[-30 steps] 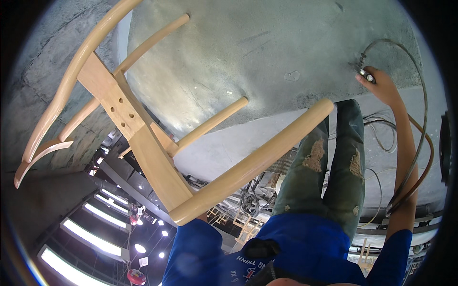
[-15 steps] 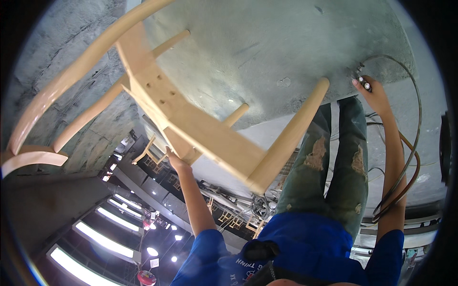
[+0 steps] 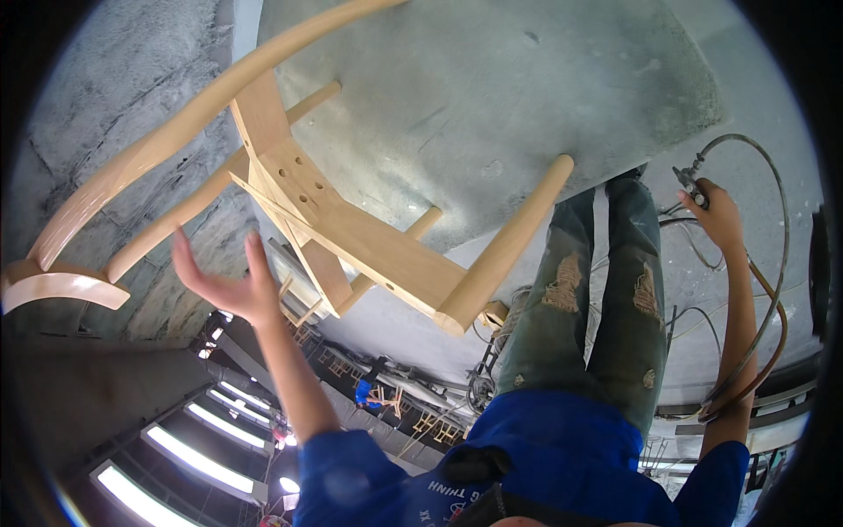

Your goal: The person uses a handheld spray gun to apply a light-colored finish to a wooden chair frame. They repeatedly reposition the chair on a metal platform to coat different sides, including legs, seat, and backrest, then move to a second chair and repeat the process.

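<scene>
Wooden chair frame (image 3: 351, 228): airborne at centre-left, tilted, over bare concrete floor (image 3: 527, 79). Left hand (image 3: 233, 285): spread, just beside frame, not touching. Right hand (image 3: 716, 215): far right, gripping air tool (image 3: 689, 180); hose (image 3: 773, 263) loops alongside.

Bright, even daylight w/ glaring ceiling strip lights (image 3: 189, 436) lower left, heavy fisheye bending, dark vignette edges.

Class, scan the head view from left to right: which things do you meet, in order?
Curved chair arm → left hand → wooden chair frame → round chair leg → torn jeans → right hand holding a tool → hose.
</scene>
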{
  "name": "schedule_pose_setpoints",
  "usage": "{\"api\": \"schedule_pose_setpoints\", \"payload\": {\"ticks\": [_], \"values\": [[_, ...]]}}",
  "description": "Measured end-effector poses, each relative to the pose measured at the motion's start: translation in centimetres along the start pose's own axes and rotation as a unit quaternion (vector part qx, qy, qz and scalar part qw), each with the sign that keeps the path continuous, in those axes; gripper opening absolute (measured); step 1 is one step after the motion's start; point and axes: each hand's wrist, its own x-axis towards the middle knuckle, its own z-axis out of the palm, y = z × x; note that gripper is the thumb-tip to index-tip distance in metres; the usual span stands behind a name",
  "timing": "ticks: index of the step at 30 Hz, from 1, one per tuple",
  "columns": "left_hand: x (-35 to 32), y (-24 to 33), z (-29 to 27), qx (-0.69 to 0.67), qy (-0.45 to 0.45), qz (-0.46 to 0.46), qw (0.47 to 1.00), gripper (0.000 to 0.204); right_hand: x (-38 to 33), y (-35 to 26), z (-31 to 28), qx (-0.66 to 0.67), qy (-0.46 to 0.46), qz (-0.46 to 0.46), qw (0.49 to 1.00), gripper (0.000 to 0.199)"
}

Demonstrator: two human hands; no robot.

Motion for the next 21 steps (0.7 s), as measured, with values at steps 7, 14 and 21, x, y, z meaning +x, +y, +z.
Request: {"api": "schedule_pose_setpoints", "payload": {"ticks": [7,14,21], "values": [[12.5,1.8,5.9,0.167,-0.177,0.289,0.926,0.111,-1.0,0.7,0.5,0.011,0.016,-0.015,1.000,0.062],[14.8,1.0,9.5,0.273,-0.287,0.307,0.865,0.134,-2.1,-0.6,2.0,0.030,0.009,-0.026,0.999,0.063],[14.7,2.5,10.3,0.345,-0.360,0.285,0.819,0.138,-2.7,0.8,2.2,0.027,-0.046,-0.003,0.999,0.059]]}}
